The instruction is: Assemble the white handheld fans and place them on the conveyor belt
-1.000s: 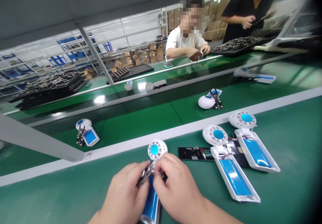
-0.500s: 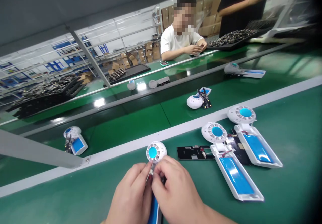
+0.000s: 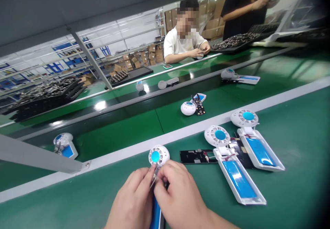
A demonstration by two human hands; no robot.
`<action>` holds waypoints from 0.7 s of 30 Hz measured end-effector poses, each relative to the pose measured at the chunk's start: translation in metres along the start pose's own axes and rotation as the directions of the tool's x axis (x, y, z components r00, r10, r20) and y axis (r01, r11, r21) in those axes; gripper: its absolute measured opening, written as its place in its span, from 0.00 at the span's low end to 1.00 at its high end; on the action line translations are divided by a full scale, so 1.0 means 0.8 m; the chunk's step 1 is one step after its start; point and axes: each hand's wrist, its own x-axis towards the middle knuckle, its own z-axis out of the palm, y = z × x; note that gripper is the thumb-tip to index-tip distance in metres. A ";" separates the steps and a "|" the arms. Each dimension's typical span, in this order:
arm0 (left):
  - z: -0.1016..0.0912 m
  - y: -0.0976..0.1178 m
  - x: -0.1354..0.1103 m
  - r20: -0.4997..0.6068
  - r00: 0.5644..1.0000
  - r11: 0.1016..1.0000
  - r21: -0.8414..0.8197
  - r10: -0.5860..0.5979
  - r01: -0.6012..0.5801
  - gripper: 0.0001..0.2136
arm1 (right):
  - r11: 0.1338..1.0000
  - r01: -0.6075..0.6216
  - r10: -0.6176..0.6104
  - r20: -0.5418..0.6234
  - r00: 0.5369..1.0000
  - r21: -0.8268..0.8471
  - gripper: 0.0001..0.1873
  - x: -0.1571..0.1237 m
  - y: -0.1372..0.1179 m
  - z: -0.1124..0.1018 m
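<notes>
A white handheld fan (image 3: 159, 156) with a turquoise hub lies before me, its handle running toward me with a blue battery (image 3: 155, 213) inside. My left hand (image 3: 132, 198) is closed around the left side of the handle, just below the fan head. From the right, my right hand (image 3: 182, 193) pinches at the handle's neck, thumb against fingers. A thin light wire (image 3: 154, 179) shows between the hands; what the right fingertips grip is hidden. To the right lie two more opened handheld fans, a nearer one (image 3: 239, 177) and a farther one (image 3: 261, 150), their batteries exposed.
Black circuit boards, one at left (image 3: 197, 156), lie beside the two fans. Past a pale rail (image 3: 180, 133), a green conveyor (image 3: 134, 124) carries several opened fans. A metal post (image 3: 38, 153) stands at left. Across the line, a person in a white shirt (image 3: 177, 45) handles something near a loaded tray (image 3: 232, 43).
The fans on the near conveyor have shifted left, while pieces on the far belt have slid right. My hands stay almost in place at the handle's neck. The person opposite has shifted their hands slightly.
</notes>
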 end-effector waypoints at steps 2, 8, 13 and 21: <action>-0.001 0.000 0.002 0.010 1.000 1.000 -0.008 -0.001 0.001 0.23 | 0.999 0.036 -0.036 -0.002 0.999 -0.005 0.07 -0.001 0.002 0.001; -0.003 0.001 0.002 -0.013 1.000 0.999 -0.048 0.017 -0.018 0.24 | 0.996 0.082 -0.082 -0.002 0.997 -0.028 0.08 -0.004 0.004 0.003; 0.001 0.003 -0.002 -0.006 1.000 1.000 -0.028 -0.002 0.002 0.23 | 0.998 0.051 -0.052 -0.006 0.999 -0.033 0.07 -0.004 0.001 0.003; -0.008 -0.045 0.019 0.122 0.873 0.793 -0.371 -0.473 0.482 0.16 | 0.996 -0.052 0.051 -0.020 0.999 -0.075 0.07 0.015 -0.015 -0.027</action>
